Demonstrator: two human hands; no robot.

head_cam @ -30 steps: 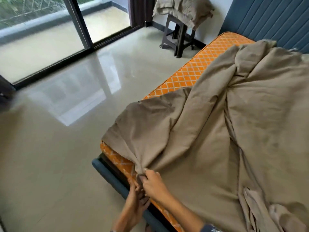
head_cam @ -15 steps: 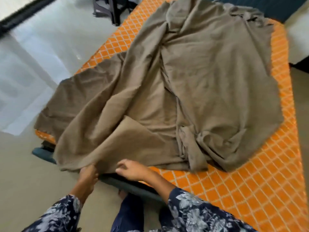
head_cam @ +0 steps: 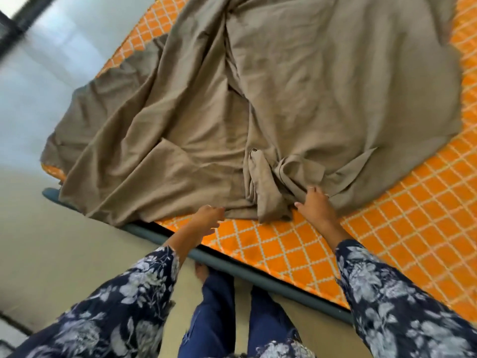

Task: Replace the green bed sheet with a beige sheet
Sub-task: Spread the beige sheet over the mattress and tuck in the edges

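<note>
The beige sheet (head_cam: pixel 296 94) lies crumpled across the orange lattice-patterned mattress (head_cam: pixel 374 228). Its left side drapes over the mattress corner toward the pale floor (head_cam: pixel 51 254), and a bunched knot of folds sits near the foot edge.

The right hand (head_cam: pixel 316 206), which half a second ago rested at the sheet's near edge close to the left hand, has moved to the right and now reaches into that bunched knot. Its fingers are curled into the folds and grip the cloth; a ring shows on one finger.

The left hand (head_cam: pixel 207 217) has also shifted right along the foot edge, from the hanging corner to the sheet's hem where it meets bare mattress. Its fingertips pinch or touch that hem, though blur keeps me from telling which.

The two hands are now well apart, where before they were close together. More bare mattress shows along the near side than before, and the view has swung downward, so the stool seen earlier is out of frame. The dark teal bed frame (head_cam: pixel 232 267) runs along the foot edge, and the person's floral sleeves (head_cam: pixel 387 293) and blue trousers (head_cam: pixel 214 319) fill the bottom of the view.
</note>
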